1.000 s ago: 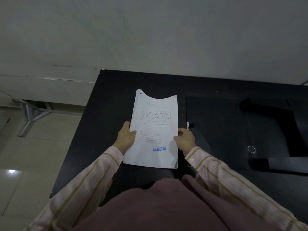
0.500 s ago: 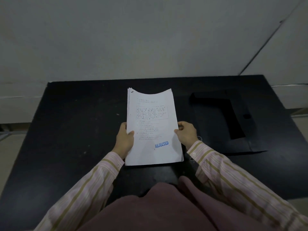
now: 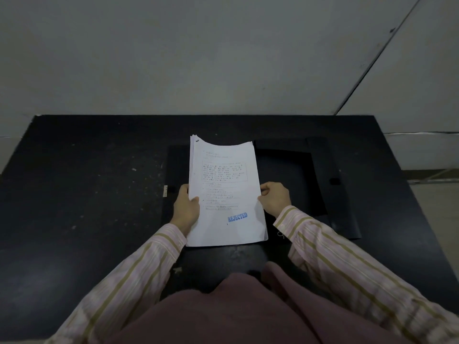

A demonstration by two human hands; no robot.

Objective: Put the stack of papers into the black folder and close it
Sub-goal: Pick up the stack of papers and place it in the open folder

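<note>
A: Gripping the stack of papers (image 3: 224, 192) by both long edges, is that right?

B: Yes. The left hand (image 3: 185, 209) is curled around the left edge with the thumb lying on the top sheet, and the right hand (image 3: 275, 198) is closed on the right edge, fingers bent in against the paper. Both have hold of the stack and nothing else.

A: Where are the papers in relation to the black folder (image 3: 310, 184)?

B: Over it. The folder lies open and flat on the black table (image 3: 87, 194), and the stack covers its left half. The far edge of the stack curves up a little and the sheets at the far left corner are fanned. Whether the near end rests on the folder or is held just above it, I cannot tell.

A: What does the top sheet show?

B: Small print, too fine to read, a boxed paragraph, and a blue REJECTED stamp (image 3: 237, 217) near the lower right.

A: Anything else close by?

B: A small white tag (image 3: 165, 190) sits at the folder's left edge, just beside the left hand. The folder's flap (image 3: 332, 182) spreads out to the right, with a small dark fastener on it. The striped sleeves (image 3: 347, 264) cross the near part of the table, and the right one covers the folder's near right corner. A grey wall (image 3: 198, 58) stands behind the table.
</note>
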